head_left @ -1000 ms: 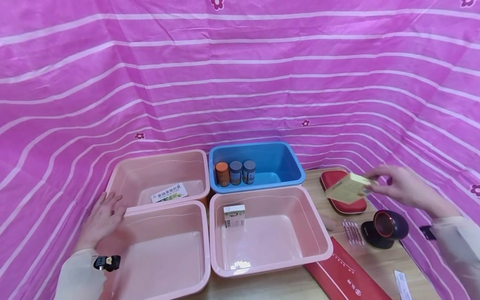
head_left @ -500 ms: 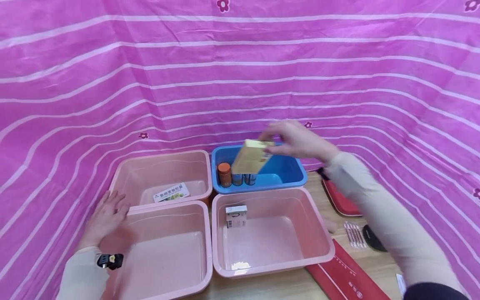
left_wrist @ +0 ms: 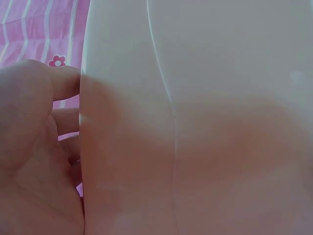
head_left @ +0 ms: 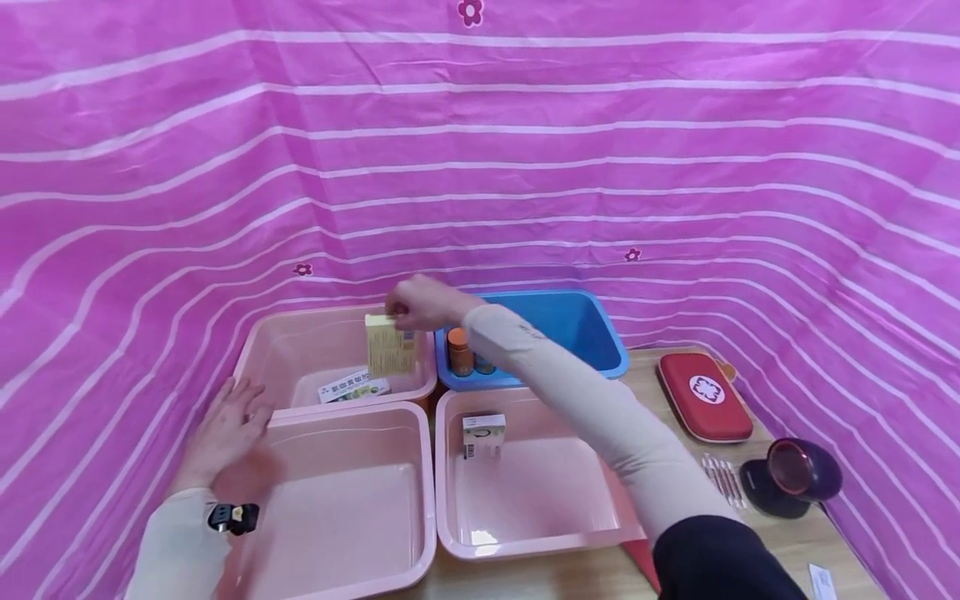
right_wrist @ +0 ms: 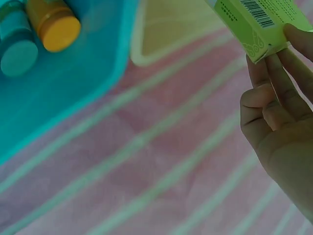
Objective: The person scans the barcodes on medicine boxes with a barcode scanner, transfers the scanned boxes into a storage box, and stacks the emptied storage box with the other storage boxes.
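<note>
My right hand point(head_left: 426, 302) pinches a pale yellow medicine box point(head_left: 390, 346) by its top end, above the back left pink bin point(head_left: 288, 342). In the right wrist view the thumb and fingers hold the box point(right_wrist: 257, 22) at one end, and its barcode shows. Below it in that bin lies a white and green medicine box point(head_left: 354, 388). My left hand point(head_left: 228, 429) rests on the left rims where the back and front left pink bins point(head_left: 337, 500) meet. In the left wrist view my left hand point(left_wrist: 29, 127) lies along a bin wall point(left_wrist: 205, 58).
A blue bin point(head_left: 581, 333) holds an orange-capped bottle point(head_left: 460, 354) and others partly hidden by my right arm. The front right pink bin point(head_left: 525, 492) holds a white box point(head_left: 483, 433). On the table's right are a red case point(head_left: 705, 396), pink-tinted sticks point(head_left: 723, 479) and a dark device point(head_left: 802, 471).
My right hand has carried the yellow box leftward from over the red case, past the blue bin, to the back left pink bin. My left hand stays on the rims.
</note>
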Demonstrator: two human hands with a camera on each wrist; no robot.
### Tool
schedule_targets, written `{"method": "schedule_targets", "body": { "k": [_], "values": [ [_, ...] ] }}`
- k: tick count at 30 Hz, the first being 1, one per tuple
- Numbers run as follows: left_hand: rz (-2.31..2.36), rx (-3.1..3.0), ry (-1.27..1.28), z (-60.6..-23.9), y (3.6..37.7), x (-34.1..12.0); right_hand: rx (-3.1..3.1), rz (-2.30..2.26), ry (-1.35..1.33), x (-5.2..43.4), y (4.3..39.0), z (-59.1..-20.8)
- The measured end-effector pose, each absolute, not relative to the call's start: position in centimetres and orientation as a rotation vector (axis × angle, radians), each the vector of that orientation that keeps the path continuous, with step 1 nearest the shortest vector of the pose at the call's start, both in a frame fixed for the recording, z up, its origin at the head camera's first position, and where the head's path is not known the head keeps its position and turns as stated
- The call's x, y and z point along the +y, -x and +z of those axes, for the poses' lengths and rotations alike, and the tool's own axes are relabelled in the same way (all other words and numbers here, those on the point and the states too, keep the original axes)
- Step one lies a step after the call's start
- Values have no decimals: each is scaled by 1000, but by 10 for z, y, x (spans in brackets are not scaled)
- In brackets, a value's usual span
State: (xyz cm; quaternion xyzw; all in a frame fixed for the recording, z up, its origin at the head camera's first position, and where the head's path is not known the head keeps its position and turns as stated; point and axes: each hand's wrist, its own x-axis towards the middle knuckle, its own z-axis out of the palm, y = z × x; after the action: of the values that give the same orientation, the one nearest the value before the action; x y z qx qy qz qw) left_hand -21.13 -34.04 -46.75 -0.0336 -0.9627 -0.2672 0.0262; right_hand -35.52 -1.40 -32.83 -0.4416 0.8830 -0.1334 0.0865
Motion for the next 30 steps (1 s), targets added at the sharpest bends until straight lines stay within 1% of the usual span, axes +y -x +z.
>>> {"method": "schedule_targets", "body": {
  "k": [5,10,15,18,23,27,30],
  "values": [
    [-819,-2978,113,-468,211,-340,2675,-172,1270,-41,362,-363],
    [-811,-2954,143,-467,212,-339,2714,-82,1235,-50,369,-385],
    [-810,-2947,133,-468,212,-343,2728,-121,1302,-47,375,-396],
    [-800,-2947,141,-469,212,-342,2731,-202,1338,-35,372,-395],
    [-800,-2955,143,-469,212,-341,2696,-403,1360,-4,351,-384],
    [-794,-2965,141,-469,213,-341,2676,-480,1373,30,321,-380],
    [-792,-2966,133,-469,213,-341,2661,-501,1389,56,299,-385]
  ]
}}
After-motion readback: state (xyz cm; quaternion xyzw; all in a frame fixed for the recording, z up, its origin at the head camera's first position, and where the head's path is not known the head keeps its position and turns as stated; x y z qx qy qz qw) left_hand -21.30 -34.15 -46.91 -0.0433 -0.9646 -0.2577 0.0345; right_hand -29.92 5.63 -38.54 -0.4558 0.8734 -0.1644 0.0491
